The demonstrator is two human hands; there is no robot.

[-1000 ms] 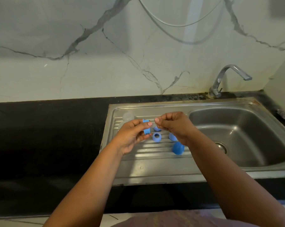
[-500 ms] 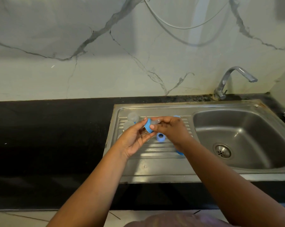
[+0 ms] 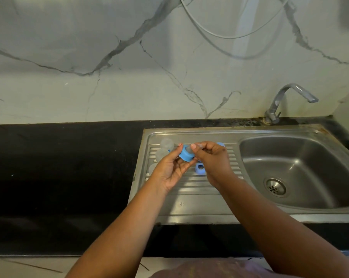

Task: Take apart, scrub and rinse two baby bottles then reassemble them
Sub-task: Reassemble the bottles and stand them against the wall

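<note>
Marble-veined wall behind, black counter [image 3: 59, 177] below it, steel sink unit set into the counter: that is where we are working. We are holding our left hand [image 3: 170, 170] palm-up over the ribbed drainboard [image 3: 189, 185], thumb and fingers curling round a blue collar ring [image 3: 186, 154] and gripping it at its rim. We are bringing our right hand [image 3: 213, 160] against it from the other side, fingertips pinching a clear teat [image 3: 190, 148] that is sitting in the ring's opening; how far it is seated we cannot tell. Both hands are touching at the ring, held above the drainboard, not resting on it.

Just under the hands, a second blue ring [image 3: 200, 169] is lying on the ribs. Another blue part [image 3: 220, 144] is peeking out behind our right knuckles, mostly hidden. To the left of our left hand, clear bottle parts [image 3: 164, 149] are sitting at the drainboard's far-left corner, blurred, so we cannot tell which pieces.

Further right, we are seeing the sink basin [image 3: 310, 157] with its drain [image 3: 274, 186], and the tap [image 3: 283, 103] standing at the back edge. A thin hose [image 3: 219, 35] is looping across the wall above.
</note>
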